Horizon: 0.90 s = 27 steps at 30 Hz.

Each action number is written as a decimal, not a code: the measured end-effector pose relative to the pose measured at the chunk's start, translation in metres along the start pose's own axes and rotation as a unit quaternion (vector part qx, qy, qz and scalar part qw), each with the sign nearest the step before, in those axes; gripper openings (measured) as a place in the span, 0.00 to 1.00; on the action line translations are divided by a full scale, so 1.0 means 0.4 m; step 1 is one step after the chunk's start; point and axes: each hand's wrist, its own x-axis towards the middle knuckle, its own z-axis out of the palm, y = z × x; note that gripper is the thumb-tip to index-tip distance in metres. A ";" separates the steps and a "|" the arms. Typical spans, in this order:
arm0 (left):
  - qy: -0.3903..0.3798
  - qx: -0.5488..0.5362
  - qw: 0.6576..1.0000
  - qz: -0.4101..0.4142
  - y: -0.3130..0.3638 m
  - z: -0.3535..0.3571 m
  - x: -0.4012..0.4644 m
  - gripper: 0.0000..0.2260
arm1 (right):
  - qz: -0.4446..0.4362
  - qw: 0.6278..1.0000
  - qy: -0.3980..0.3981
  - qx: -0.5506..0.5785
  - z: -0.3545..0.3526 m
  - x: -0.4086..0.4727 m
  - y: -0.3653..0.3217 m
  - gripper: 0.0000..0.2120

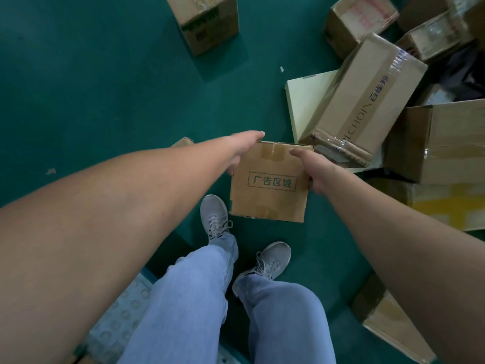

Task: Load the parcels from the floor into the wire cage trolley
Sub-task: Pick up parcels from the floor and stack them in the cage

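Green floor (105,74) all round, pale studded mat (123,311) near left. Small brown parcel (270,185) gripped from both sides, left hand (245,151) and right hand (315,169), above the shoes. Cardboard boxes (367,101) heaped far right, one lone box (207,19) far off.

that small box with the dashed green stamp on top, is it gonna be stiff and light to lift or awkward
Probably stiff: the small box keeps square edges and flat faces, with tape over its seams. Likely light for its size, since the left hand and right hand hold it by its sides alone, nothing underneath. The plain cardboard should not be slippery, though its weight cannot be seen.
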 end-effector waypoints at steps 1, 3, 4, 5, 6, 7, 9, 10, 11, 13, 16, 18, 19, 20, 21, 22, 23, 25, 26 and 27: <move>0.010 -0.014 1.000 -0.002 0.002 -0.008 0.001 0.30 | -0.001 1.000 -0.003 0.000 0.005 -0.008 -0.007 0.15; 0.036 -0.039 0.999 -0.009 0.007 -0.028 -0.005 0.38 | -0.010 1.000 -0.006 0.009 0.011 -0.043 -0.030 0.24; 0.041 -0.048 0.998 -0.007 0.013 -0.040 -0.033 0.37 | -0.017 1.000 -0.001 0.019 0.014 -0.062 -0.046 0.32; 0.042 -0.057 0.997 -0.004 0.020 -0.053 -0.075 0.36 | -0.020 0.999 0.004 0.027 0.018 -0.086 -0.063 0.38; 0.045 -0.067 0.997 0.001 0.029 -0.071 -0.125 0.36 | -0.024 0.999 0.007 0.033 0.020 -0.117 -0.081 0.41; 0.046 -0.071 0.996 0.004 0.040 -0.094 -0.179 0.38 | -0.032 0.999 0.013 0.032 0.022 -0.161 -0.107 0.41; 0.061 -0.094 0.994 0.016 0.063 -0.145 -0.277 0.39 | -0.043 0.998 0.025 0.025 0.023 -0.265 -0.164 0.42; 0.067 -0.111 0.991 0.021 0.075 -0.173 -0.335 0.36 | -0.050 0.998 0.028 0.019 0.025 -0.327 -0.195 0.43; 0.069 -0.125 0.989 0.027 0.090 -0.205 -0.408 0.29 | -0.057 0.998 0.030 0.012 0.025 -0.397 -0.231 0.44; 0.078 -0.141 0.986 0.044 0.111 -0.265 -0.566 0.14 | -0.071 0.997 0.030 0.009 0.024 -0.543 -0.305 0.45; 0.076 -0.170 0.981 0.053 0.122 -0.342 -0.833 0.08 | -0.078 0.997 0.030 0.004 0.026 -0.793 -0.405 0.48; 0.075 -0.189 0.977 0.055 0.121 -0.393 -0.975 0.09 | -0.090 0.995 0.023 -0.021 0.038 -0.928 -0.457 0.50; 0.071 -0.200 0.976 0.057 0.116 -0.416 -1.044 0.10 | -0.097 0.994 0.022 -0.035 0.046 -0.986 -0.479 0.50; 0.064 -0.210 0.974 0.057 0.113 -0.434 -1.100 0.10 | -0.102 0.993 0.020 -0.048 0.052 -1.036 -0.499 0.50; 0.063 -0.220 0.972 0.060 0.108 -0.451 -1.155 0.11 | -0.113 0.992 0.018 -0.062 0.059 -1.082 -0.518 0.49; 0.063 -0.230 0.969 0.062 0.101 -0.465 -1.208 0.12 | -0.122 0.990 0.016 -0.074 0.067 -1.125 -0.533 0.47; 0.065 -0.240 0.967 0.064 0.091 -0.481 -1.267 0.13 | -0.134 0.987 0.013 -0.084 0.077 -1.174 -0.546 0.46; 0.068 -0.258 0.961 0.069 0.073 -0.498 -1.355 0.14 | -0.151 0.983 0.003 -0.102 0.091 -1.256 -0.563 0.43; 0.067 -0.269 0.958 0.072 0.058 -0.504 -1.393 0.14 | -0.160 0.981 -0.004 -0.114 0.095 -1.301 -0.566 0.42; 0.069 -0.274 0.956 0.077 0.043 -0.508 -1.416 0.15 | -0.170 0.978 -0.013 -0.124 0.096 -1.330 -0.566 0.41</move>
